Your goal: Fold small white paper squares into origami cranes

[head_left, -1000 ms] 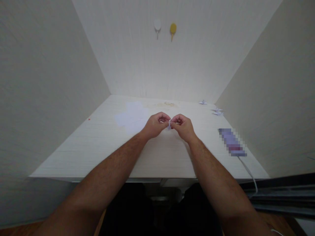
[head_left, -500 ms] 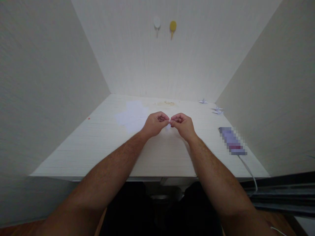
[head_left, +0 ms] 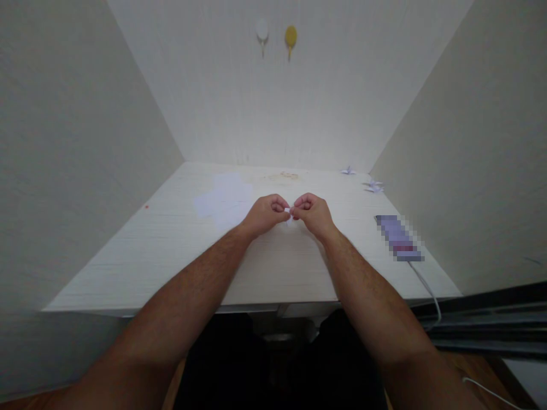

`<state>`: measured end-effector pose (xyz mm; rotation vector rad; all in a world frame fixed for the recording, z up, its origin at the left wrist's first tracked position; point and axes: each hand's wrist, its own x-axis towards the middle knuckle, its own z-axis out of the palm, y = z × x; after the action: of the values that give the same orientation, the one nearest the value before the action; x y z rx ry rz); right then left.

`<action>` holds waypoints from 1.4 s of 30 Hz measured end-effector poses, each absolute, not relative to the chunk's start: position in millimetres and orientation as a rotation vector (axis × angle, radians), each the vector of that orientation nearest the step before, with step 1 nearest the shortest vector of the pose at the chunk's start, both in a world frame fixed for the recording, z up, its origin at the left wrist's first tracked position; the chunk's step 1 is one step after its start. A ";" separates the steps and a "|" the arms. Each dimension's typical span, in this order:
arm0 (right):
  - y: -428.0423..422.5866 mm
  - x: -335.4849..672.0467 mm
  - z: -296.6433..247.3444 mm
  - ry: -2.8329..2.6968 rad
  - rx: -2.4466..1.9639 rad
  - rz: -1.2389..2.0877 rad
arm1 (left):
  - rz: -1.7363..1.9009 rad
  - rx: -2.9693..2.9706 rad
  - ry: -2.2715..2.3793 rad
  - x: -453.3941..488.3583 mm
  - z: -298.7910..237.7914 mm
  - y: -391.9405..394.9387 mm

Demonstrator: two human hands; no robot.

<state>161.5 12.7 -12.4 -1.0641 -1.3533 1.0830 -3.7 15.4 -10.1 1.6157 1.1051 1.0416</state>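
Between my fingertips is a small piece of folded white paper (head_left: 288, 210), held just above the table and mostly covered by the fingers. My left hand (head_left: 268, 213) pinches it from the left, thumb against forefinger. From the right, my right hand (head_left: 314, 213) pinches the same paper, its fingers curled and close to the left ones. A loose spread of white paper sheets (head_left: 224, 199) lies on the table to the left of my left hand. The exact folds of the held paper are too small to make out.
Folded paper cranes (head_left: 374, 187) sit at the table's back right, with another paper crane (head_left: 348, 171) nearer the back wall. A blurred-out phone (head_left: 398, 238) with a white cable (head_left: 427, 285) lies at the right. Two hooks, one yellow (head_left: 291, 37), hang on the back wall.
The view has shifted slightly. My hands have parted a little at the fingertips, and more of the white paper shows between them. Both still pinch it.
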 end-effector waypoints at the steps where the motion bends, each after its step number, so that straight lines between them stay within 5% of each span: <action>1: 12.8 161.5 -12.1 -1.348 -1.065 1.071 | 1.052 1.608 1.100 -3.5 -10.1 15.2; 29: 14.5 161.3 -18.8 -1.484 -0.968 1.036 | 1.147 1.116 0.918 -5.2 -8.8 18.8; 42: 9.3 158.7 -12.5 -1.425 -0.995 0.979 | 1.252 1.361 0.909 -4.0 -15.7 22.1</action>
<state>158.7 9.3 -12.5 -0.9946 -1.4248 0.9788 -4.0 22.1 -15.7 1.3611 0.9093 1.2524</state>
